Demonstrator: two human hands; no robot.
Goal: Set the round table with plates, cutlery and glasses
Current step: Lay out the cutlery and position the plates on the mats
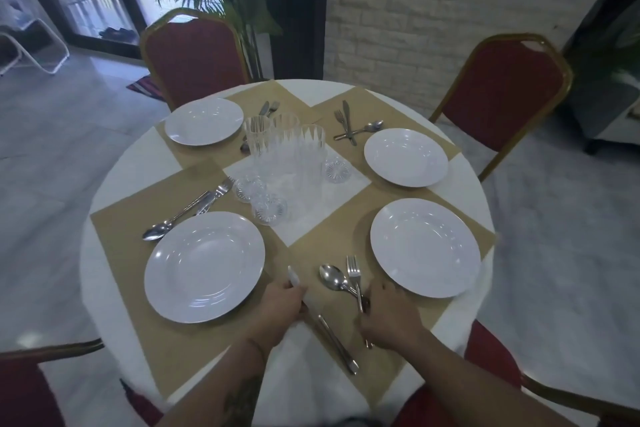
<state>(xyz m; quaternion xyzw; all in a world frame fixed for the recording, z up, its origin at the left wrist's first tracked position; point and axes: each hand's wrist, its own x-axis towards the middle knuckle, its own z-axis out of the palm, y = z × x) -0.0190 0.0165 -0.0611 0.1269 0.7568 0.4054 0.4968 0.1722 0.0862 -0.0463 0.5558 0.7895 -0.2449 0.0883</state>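
Note:
The round table (114, 177) has a white cloth, tan placemats and several white plates. Near me lie the left plate (204, 267) and the right plate (425, 248). Between them, my left hand (280, 308) grips a knife (334, 340) at its middle, blade pointing away, handle lying on the mat. My right hand (388, 319) is closed on the handles of a fork (354, 270) and a spoon (330, 276), whose heads rest on the mat. Several clear glasses (287, 149) stand clustered at the table's centre, some upright and some upside down.
Two far plates (203, 121) (406, 157) each have cutlery beside them, and the far right set (349, 126) lies crossed. More cutlery (190, 210) lies left of the near left plate. Red chairs (194, 55) (502, 94) stand around the table.

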